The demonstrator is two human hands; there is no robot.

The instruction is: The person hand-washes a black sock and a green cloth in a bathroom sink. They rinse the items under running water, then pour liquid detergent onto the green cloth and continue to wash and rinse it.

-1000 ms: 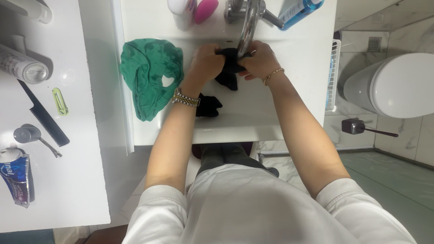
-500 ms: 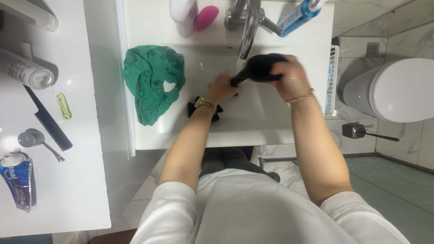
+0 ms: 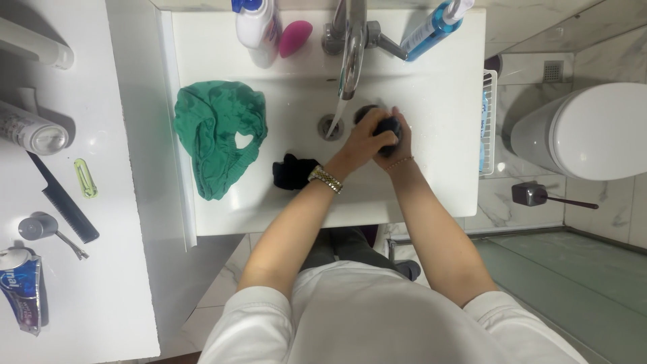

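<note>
Single head-worn camera, looking straight down from close above onto the white sink [image 3: 431, 101], person's own torso at bottom.

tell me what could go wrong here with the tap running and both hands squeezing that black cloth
The left hand and right hand wring the black cloth beside the stream from the tap, so water may splash the watch. The green garment hangs over the basin rim and might slide off.

Above my hands: the tap spout [image 3: 352, 57] is hanging over the basin, water running.
Left side: a black cloth [image 3: 294, 172] and green garment [image 3: 217, 135] are lying there.
Right side: bare basin floor [image 3: 441, 101] is staying open.
</note>
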